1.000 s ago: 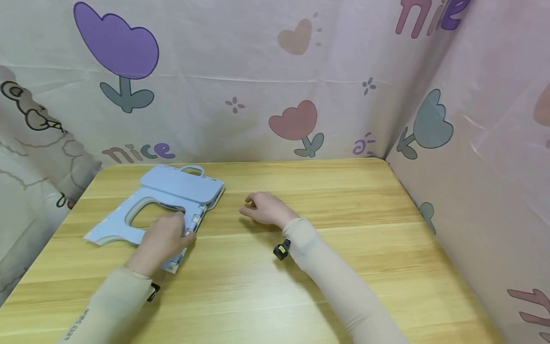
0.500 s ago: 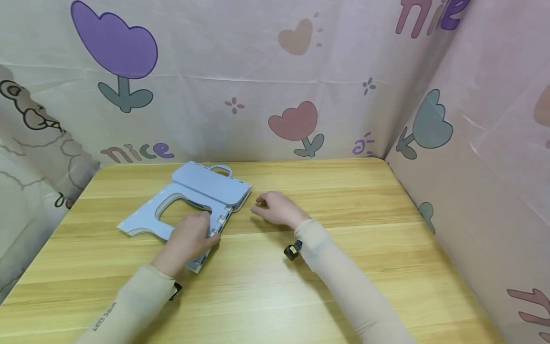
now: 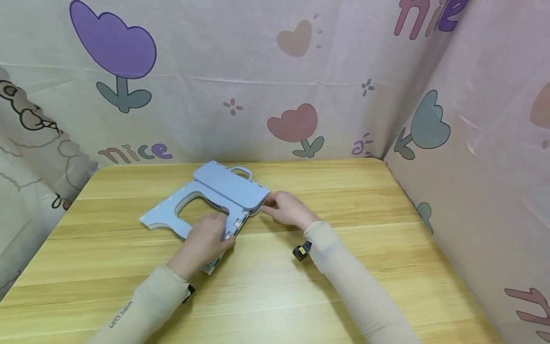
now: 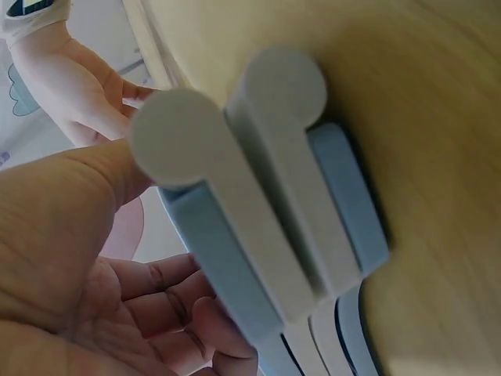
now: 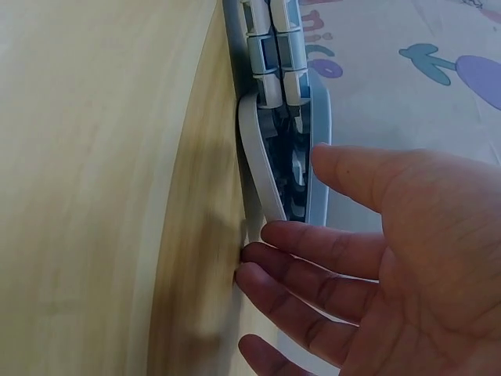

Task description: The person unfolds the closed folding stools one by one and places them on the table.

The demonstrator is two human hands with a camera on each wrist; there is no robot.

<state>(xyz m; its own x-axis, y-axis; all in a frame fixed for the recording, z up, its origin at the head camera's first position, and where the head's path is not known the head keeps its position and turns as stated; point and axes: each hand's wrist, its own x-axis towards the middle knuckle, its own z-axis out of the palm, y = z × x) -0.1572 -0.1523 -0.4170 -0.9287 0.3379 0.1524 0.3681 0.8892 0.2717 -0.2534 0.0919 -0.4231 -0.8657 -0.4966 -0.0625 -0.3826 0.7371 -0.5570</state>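
Note:
A light blue folding stool point(image 3: 232, 184), folded flat, lies at an angle on the wooden table, its carry loop towards the back wall. My left hand point(image 3: 204, 243) grips one leg panel, fingers through the cut-out and thumb over the hinged edge. Close up in the left wrist view, that thumb and the curled fingers lie beside the stool's grey-and-blue layered edge point(image 4: 258, 188). My right hand point(image 3: 290, 210) is at the stool's right corner. In the right wrist view its thumb meets the blue panel's edge point(image 5: 319, 196), with relaxed fingers by the lower panel; firm contact there is unclear.
The wooden table point(image 3: 343, 191) extends to the right and front of the stool. A printed cloth point(image 3: 240, 62) hangs right behind the table's back edge, and another stretch closes off the right side. Small black cameras point(image 3: 302, 251) sit on the wrists.
My left hand has slid the folding stool to the right across the table. My right hand has shifted slightly right, and the stool's corner has come up to its fingers.

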